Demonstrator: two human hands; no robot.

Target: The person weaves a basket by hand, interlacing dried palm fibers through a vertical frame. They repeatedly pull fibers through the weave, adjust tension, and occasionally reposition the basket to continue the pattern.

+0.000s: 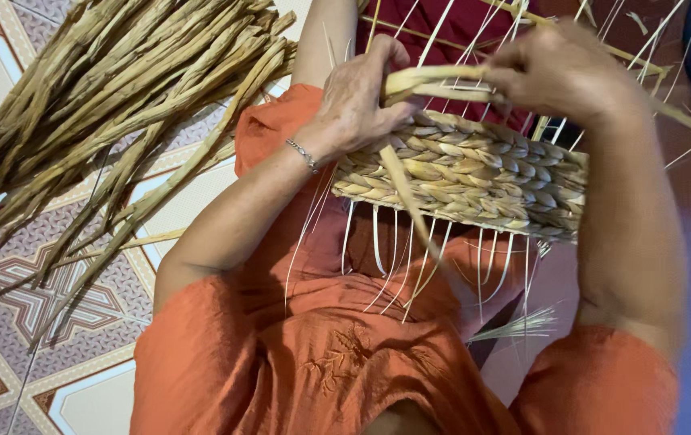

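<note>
She sits with a half-woven basket (pixel 474 173) across her lap, and both hands are up at its top edge. The left hand (pixel 357 101) is curled shut, fingers folded over the rim of the basket, thumb tucked toward the weave; it pinches the near end of a flat straw strand (pixel 434 80) that runs sideways from it. A thin silver bracelet (pixel 303 153) sits on that wrist. The right hand (pixel 559 68) is a little blurred, but its fingers are bent closed around the far end of the same strand, so the strand is stretched between the two grips, just above the woven band.

Directly under both hands lies the finished part of the basket, thick braided rows of pale straw. Another loose strand (pixel 406 197) hangs down from beneath the left hand, slanting across the front of the weave. Thin pale ribs (pixel 378 242) stick out below the woven band and more rise above it, past the right hand. Her orange clothing (pixel 321 354) fills the space below the basket.

Off to the outer side of the left arm, well apart from the grips, a big bundle of dried straw stalks (pixel 112 105) lies spread on the patterned tile floor (pixel 64 379).
</note>
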